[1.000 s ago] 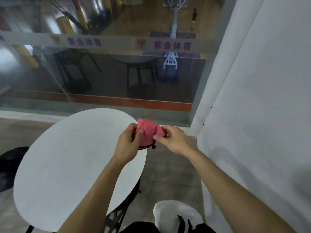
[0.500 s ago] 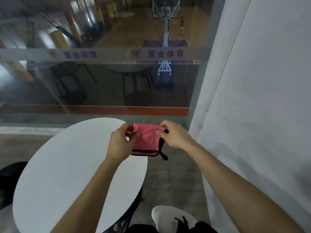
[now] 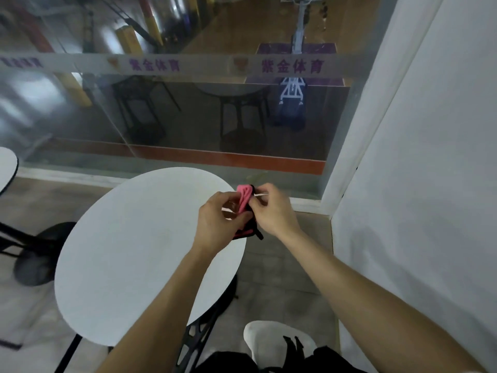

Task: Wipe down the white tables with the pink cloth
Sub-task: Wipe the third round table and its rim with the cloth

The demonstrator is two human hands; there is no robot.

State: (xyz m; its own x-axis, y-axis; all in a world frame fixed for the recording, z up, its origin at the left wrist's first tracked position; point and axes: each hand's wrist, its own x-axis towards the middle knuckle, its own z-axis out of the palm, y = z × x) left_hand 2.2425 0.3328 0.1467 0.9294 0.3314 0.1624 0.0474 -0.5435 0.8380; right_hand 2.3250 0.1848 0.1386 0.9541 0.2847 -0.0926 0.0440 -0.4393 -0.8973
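Observation:
A round white table [image 3: 129, 251] stands in front of me, slightly to the left. Both hands hold the pink cloth [image 3: 244, 198] with black trim in the air above the table's far right edge. My left hand [image 3: 217, 224] grips its lower left side. My right hand [image 3: 271, 211] pinches its upper right part. The cloth is bunched and folded between my fingers, and much of it is hidden by them. A black loop hangs from its lower corner.
A second white table's edge [image 3: 6, 165] shows at the far left. A black chair [image 3: 35, 251] stands left of the table. A glass wall [image 3: 188, 109] rises behind, and a white wall [image 3: 430, 184] stands close on the right. A white shoe [image 3: 269, 337] shows below.
The cloth was spread flat between my hands half a second ago; now it is bunched into a narrow fold, with my hands closer together.

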